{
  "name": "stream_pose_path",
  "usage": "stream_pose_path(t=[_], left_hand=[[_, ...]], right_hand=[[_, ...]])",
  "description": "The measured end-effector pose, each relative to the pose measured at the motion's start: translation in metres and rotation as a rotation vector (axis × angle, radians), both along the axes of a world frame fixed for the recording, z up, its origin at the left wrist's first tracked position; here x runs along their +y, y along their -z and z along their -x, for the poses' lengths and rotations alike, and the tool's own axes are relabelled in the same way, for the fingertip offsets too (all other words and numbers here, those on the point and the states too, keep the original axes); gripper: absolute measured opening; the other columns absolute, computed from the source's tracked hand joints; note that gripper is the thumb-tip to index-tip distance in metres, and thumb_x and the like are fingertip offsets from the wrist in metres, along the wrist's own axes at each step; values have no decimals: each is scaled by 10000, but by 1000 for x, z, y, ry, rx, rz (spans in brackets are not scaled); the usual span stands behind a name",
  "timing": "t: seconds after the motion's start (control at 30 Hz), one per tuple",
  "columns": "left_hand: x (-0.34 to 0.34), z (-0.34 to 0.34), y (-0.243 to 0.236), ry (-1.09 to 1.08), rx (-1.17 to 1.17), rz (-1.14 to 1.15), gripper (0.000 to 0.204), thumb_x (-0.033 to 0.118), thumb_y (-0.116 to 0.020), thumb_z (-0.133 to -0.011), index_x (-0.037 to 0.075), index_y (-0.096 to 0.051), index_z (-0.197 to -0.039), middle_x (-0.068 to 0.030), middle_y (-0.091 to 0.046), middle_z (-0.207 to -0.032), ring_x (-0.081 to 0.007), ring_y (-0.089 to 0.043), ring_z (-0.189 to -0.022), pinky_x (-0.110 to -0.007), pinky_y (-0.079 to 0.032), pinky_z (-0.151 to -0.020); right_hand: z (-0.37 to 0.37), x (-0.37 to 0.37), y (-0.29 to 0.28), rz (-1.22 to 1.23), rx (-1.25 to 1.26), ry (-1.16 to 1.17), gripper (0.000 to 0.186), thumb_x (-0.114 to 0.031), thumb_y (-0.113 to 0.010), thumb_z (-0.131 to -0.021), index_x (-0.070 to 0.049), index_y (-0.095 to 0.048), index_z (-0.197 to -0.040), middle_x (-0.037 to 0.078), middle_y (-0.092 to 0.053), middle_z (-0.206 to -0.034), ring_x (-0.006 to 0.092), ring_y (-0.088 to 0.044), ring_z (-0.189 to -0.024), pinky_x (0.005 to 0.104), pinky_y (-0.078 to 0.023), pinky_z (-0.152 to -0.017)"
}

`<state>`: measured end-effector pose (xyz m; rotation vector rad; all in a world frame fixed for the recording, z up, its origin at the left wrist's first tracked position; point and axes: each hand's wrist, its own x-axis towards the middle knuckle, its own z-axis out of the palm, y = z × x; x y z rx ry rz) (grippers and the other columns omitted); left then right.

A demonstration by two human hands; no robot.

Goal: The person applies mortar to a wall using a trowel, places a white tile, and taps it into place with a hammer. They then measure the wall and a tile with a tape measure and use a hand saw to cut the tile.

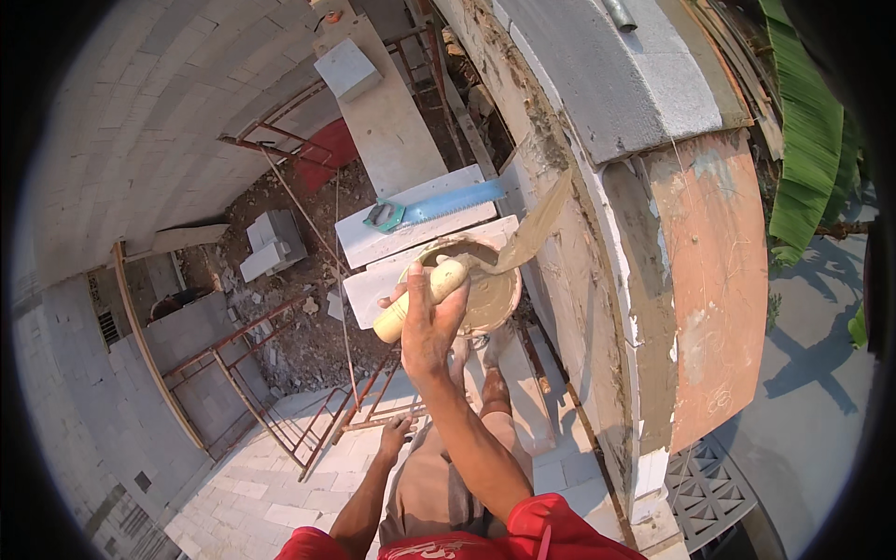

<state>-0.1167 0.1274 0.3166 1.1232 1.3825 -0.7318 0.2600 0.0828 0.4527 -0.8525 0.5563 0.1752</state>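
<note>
My right hand is closed round the thick pale wooden handle of a trowel. Its mortar-coated blade points up and right, close to the rough wall edge. Below the trowel is a round bucket of wet grey mortar, partly hidden by my hand. My left hand hangs low at my side, fingers loosely apart, holding nothing. A handsaw with a blue blade and teal handle lies on a white block just beyond the bucket.
Red metal scaffold frames stand on the left above a rubble-strewn floor. A plank leads away with a white block on it. The unfinished wall runs along my right. Loose blocks lie lower down.
</note>
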Motion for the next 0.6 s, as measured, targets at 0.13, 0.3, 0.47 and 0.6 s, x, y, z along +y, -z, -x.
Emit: stream_pose_path(t=[0.13, 0.3, 0.47, 0.6], left_hand=[[2, -7, 5, -35, -35, -32, 345, 365, -621, -1000, 98, -658, -1216, 6, -683, -1071, -132, -627, -948, -308, -483, -759], [12, -14, 29, -78, -36, -2, 365, 363, -600, -1016, 104, -604, -1273, -17, -663, -1167, -137, -626, -1037, -350, -494, -866], [20, -38, 81, -88, 12, 40, 377, 362, -613, -1009, 140, -591, -1314, -12, -666, -1165, -148, -625, -1055, -399, -501, -888], [35, -111, 137, -113, -104, -107, 565, 366, -667, -969, 71, -520, -1428, -108, -603, -1364, -227, -599, -1185, -393, -520, -875]], right_hand=[[92, -20, 39, 182, 124, -310, 332, -144, -661, -976, -23, -435, -1186, 62, -558, -825, 117, -585, -616, 291, -557, -546], [104, -103, 155, 383, 494, -758, 300, -195, -784, -872, -7, -609, -1027, 39, -612, -735, 114, -599, -552, 278, -520, -490], [89, -174, 213, 540, 528, -956, 435, -260, -675, -964, 10, -590, -1294, 55, -655, -851, 114, -625, -623, 256, -550, -539], [126, -228, 200, 955, 462, -827, 509, -230, -684, -947, 46, -522, -1343, 105, -679, -861, 143, -662, -647, 271, -567, -555]])
